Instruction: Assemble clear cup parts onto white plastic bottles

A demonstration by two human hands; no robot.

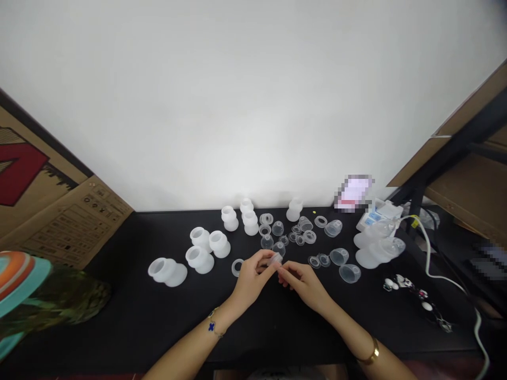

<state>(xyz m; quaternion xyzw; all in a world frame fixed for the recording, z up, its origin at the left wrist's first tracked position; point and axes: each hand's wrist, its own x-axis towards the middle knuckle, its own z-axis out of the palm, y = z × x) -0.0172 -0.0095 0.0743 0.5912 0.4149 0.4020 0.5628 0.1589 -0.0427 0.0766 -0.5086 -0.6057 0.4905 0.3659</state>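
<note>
My left hand (255, 270) pinches a small translucent bottle part (275, 258) between thumb and fingers. Against the lower right edge of that part, the closed fingertips of my right hand (299, 279) also grip it. Its exact shape is partly hidden by the fingers. Just beyond the hands lie clear domed caps (278, 228), translucent collar rings (309, 237) and small nipple-like pieces (296, 229). One loose ring (237, 267) rests by my left hand. Several white baby bottle bodies (200, 259) stand or lie open-mouthed to the left and behind.
Two capped bottles (380, 253) lie at the right, near a white package (380, 214). A lit phone (354, 191) leans on the wall. A white cable (443, 278) and a beaded string (420, 295) lie farther right. Cardboard boxes (99, 216) and a camouflage-patterned object (75, 295) flank the left.
</note>
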